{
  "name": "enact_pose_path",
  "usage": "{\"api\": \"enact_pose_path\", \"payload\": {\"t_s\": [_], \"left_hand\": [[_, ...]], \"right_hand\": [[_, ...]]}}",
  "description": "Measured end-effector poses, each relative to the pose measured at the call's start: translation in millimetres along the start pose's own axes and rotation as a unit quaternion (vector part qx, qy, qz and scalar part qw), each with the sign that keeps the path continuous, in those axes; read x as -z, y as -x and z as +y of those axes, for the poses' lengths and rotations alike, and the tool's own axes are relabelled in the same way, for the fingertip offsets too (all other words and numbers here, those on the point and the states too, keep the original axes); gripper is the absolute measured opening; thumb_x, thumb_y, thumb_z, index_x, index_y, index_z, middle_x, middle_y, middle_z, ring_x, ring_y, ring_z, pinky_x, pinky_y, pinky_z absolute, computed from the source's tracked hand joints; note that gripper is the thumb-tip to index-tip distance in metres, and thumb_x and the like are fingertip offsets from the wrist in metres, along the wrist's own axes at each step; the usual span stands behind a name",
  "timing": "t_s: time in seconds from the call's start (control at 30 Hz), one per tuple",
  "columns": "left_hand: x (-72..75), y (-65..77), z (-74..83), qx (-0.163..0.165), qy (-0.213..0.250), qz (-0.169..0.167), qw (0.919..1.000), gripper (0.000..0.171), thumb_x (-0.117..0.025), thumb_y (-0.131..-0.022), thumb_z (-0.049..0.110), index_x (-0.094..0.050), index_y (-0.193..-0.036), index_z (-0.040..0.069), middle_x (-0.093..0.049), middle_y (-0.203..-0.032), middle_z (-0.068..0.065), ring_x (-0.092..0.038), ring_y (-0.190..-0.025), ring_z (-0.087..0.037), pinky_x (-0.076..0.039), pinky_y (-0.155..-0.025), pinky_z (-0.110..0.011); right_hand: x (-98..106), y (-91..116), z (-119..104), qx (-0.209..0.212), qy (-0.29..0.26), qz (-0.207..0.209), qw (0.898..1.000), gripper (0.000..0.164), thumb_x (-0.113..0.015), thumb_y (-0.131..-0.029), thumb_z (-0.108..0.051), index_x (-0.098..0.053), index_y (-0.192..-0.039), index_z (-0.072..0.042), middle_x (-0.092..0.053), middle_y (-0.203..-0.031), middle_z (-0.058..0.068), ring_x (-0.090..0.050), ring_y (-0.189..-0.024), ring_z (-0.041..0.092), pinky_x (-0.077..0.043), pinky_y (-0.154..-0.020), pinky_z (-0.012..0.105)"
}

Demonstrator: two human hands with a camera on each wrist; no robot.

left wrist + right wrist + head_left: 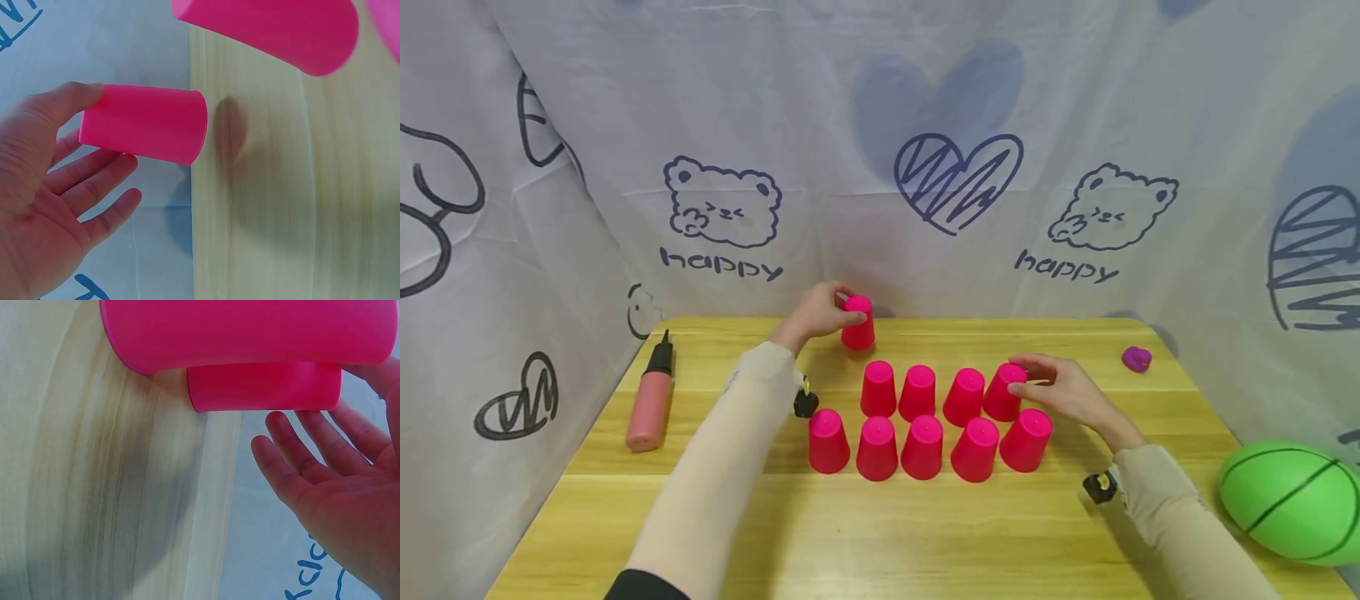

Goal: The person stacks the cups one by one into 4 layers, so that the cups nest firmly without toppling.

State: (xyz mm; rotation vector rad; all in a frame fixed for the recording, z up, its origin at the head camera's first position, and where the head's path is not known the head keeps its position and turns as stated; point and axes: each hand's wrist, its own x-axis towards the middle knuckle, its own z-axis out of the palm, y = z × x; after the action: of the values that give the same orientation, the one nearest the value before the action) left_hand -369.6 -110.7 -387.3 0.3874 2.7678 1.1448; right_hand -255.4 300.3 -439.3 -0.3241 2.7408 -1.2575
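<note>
Several pink cups stand upside down in two rows, among them a front-row cup [877,450] and a back-row cup [878,389]. Behind them, near the table's far edge, my left hand [820,312] pinches another upside-down pink cup [859,323] near its closed end. In the left wrist view that cup [150,122] hangs a little off the wood, its shadow apart from its rim. My right hand [1063,387] holds the rightmost back-row cup [1002,392] between thumb and fingers. A nearer cup [250,331] partly hides this one [269,387] in the right wrist view.
A pink bottle with a black nozzle [650,408] lies at the table's left. At the right are a small purple lump [1137,359] and a green ball [1292,500] with dark lines. A printed white cloth [835,225] hangs behind the wooden table [910,542].
</note>
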Motion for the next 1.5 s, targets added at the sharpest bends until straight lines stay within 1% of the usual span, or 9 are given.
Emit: {"api": "enact_pose_path", "payload": {"t_s": [0.2, 0.4, 0.5, 0.7, 0.83, 0.93, 1.03, 1.17, 1.5], "left_hand": [[-6.4, -9.7, -1.2, 0.024, 0.019, 0.015, 0.9994, 0.049, -0.075, -0.097, 0.024, -0.061, -0.137, 0.001, -0.065, -0.135, -0.022, -0.064, -0.119, -0.037, -0.059, -0.100, -0.046], [-15.1, -15.8, -5.4, 0.036, 0.039, 0.032, 0.9981, 0.049, -0.075, -0.097, 0.022, -0.061, -0.138, -0.001, -0.065, -0.132, -0.024, -0.063, -0.118, -0.038, -0.059, -0.099, -0.045], [-20.8, -18.3, -7.7, 0.043, 0.044, 0.032, 0.9976, 0.050, -0.076, -0.097, 0.020, -0.060, -0.140, 0.000, -0.065, -0.133, -0.024, -0.063, -0.119, -0.038, -0.059, -0.100, -0.045], [-31.3, -23.2, -7.6, 0.066, 0.042, 0.020, 0.9967, 0.051, -0.077, -0.096, 0.022, -0.060, -0.141, 0.002, -0.064, -0.136, -0.022, -0.063, -0.123, -0.038, -0.059, -0.102, -0.046], [-35.9, -26.1, -7.0, 0.076, 0.037, 0.015, 0.9963, 0.051, -0.076, -0.097, 0.022, -0.060, -0.141, 0.002, -0.065, -0.136, -0.022, -0.064, -0.123, -0.038, -0.060, -0.101, -0.045], [-37.0, -26.6, -5.9, 0.076, 0.032, 0.020, 0.9964, 0.051, -0.076, -0.097, 0.021, -0.060, -0.141, 0.001, -0.066, -0.135, -0.023, -0.064, -0.122, -0.038, -0.060, -0.101, -0.045], [-37.5, -26.8, -4.4, 0.075, 0.029, 0.025, 0.9965, 0.052, -0.075, -0.097, 0.020, -0.059, -0.142, 0.000, -0.065, -0.135, -0.024, -0.064, -0.122, -0.038, -0.059, -0.102, -0.045], [-38.6, -27.6, -3.0, 0.080, 0.027, 0.026, 0.9961, 0.052, -0.075, -0.098, 0.022, -0.059, -0.143, 0.000, -0.065, -0.136, -0.023, -0.063, -0.123, -0.037, -0.058, -0.103, -0.044], [-37.6, -23.2, 2.0, 0.066, 0.023, 0.033, 0.9970, 0.052, -0.074, -0.099, 0.021, -0.058, -0.143, -0.001, -0.065, -0.136, -0.024, -0.063, -0.123, -0.038, -0.059, -0.104, -0.044]], "right_hand": [[-1, -1, 3, -0.004, 0.008, 0.001, 1.000, 0.064, -0.078, -0.095, -0.033, -0.057, -0.149, -0.005, -0.068, -0.139, 0.019, -0.065, -0.124, 0.037, -0.062, -0.095, 0.038], [0, -1, 7, -0.006, 0.015, 0.004, 1.000, 0.064, -0.078, -0.095, -0.035, -0.058, -0.149, -0.006, -0.068, -0.138, 0.019, -0.065, -0.123, 0.038, -0.061, -0.094, 0.032], [0, 0, 7, -0.006, 0.012, 0.003, 1.000, 0.064, -0.079, -0.095, -0.035, -0.059, -0.148, -0.006, -0.068, -0.138, 0.019, -0.066, -0.123, 0.038, -0.061, -0.093, 0.031], [-1, 1, 8, 0.001, 0.013, 0.002, 1.000, 0.064, -0.078, -0.095, -0.034, -0.058, -0.148, -0.004, -0.068, -0.138, 0.020, -0.066, -0.122, 0.038, -0.063, -0.092, 0.034], [-1, -1, 7, -0.004, 0.010, 0.000, 1.000, 0.064, -0.079, -0.095, -0.034, -0.059, -0.148, -0.005, -0.069, -0.137, 0.019, -0.066, -0.121, 0.037, -0.062, -0.091, 0.031], [-2, -2, 6, -0.003, 0.006, -0.002, 1.000, 0.064, -0.079, -0.095, -0.033, -0.058, -0.148, -0.006, -0.068, -0.138, 0.019, -0.066, -0.121, 0.037, -0.062, -0.091, 0.031], [-2, -3, 4, -0.005, 0.002, -0.001, 1.000, 0.062, -0.080, -0.094, -0.033, -0.059, -0.148, -0.008, -0.069, -0.137, 0.019, -0.067, -0.121, 0.036, -0.063, -0.092, 0.033], [-1, -2, 2, -0.003, 0.000, -0.001, 1.000, 0.062, -0.080, -0.094, -0.031, -0.059, -0.147, -0.007, -0.069, -0.136, 0.020, -0.068, -0.120, 0.036, -0.064, -0.091, 0.036], [0, -3, 2, 0.000, 0.006, 0.000, 1.000, 0.062, -0.079, -0.095, -0.029, -0.058, -0.148, -0.004, -0.070, -0.135, 0.020, -0.069, -0.118, 0.035, -0.063, -0.090, 0.033]]}}
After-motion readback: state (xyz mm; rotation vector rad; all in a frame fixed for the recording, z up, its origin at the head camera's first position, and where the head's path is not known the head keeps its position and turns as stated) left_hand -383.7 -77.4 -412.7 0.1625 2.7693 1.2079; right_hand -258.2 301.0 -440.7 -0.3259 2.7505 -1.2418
